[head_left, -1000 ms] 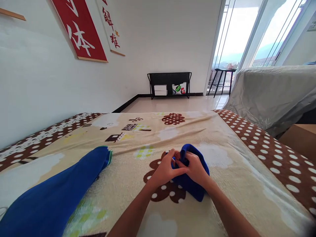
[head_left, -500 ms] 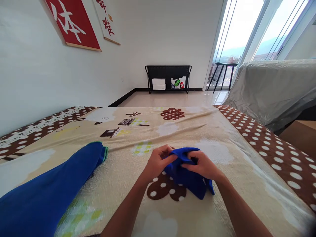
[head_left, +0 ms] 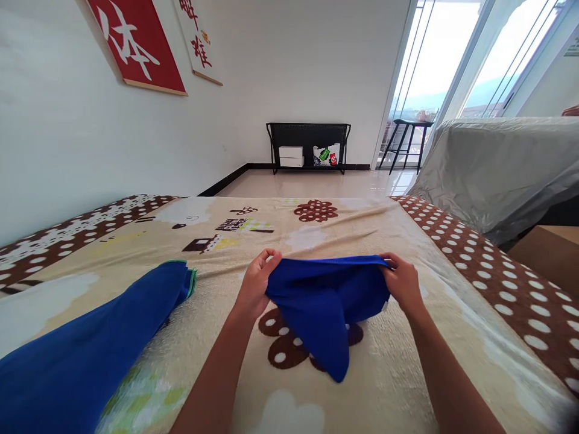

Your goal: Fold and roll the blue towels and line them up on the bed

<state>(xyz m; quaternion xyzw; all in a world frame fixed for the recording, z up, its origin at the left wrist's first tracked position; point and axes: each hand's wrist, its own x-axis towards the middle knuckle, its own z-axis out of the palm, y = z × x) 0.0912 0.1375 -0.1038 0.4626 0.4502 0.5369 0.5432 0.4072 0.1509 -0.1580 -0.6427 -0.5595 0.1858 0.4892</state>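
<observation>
A bright blue cloth (head_left: 323, 301) is stretched sideways between my two hands, just above the bed. Its upper edge runs nearly straight, while the lower part hangs to a rounded point, and a small pale tag shows at its right side. My left hand (head_left: 259, 280) pinches the upper left corner between thumb and fingers. At the opposite corner my right hand (head_left: 402, 280) grips the same edge, its fingertips partly behind the fabric. To the left lies a darker blue folded cloth (head_left: 104, 331) with green edging at its far end; neither hand touches it.
A cream patterned blanket (head_left: 217, 337) with brown dotted borders covers the bed. Beyond its far edge stands a black rack (head_left: 309, 141) holding white boxes. On the right are a plastic-covered piece of furniture (head_left: 493, 169), a cardboard box (head_left: 547, 253) and a black stool (head_left: 409, 135).
My hands have moved apart, left and right, and the bunched blue cloth is now spread open between them. The folded cloth on the left stays where it was.
</observation>
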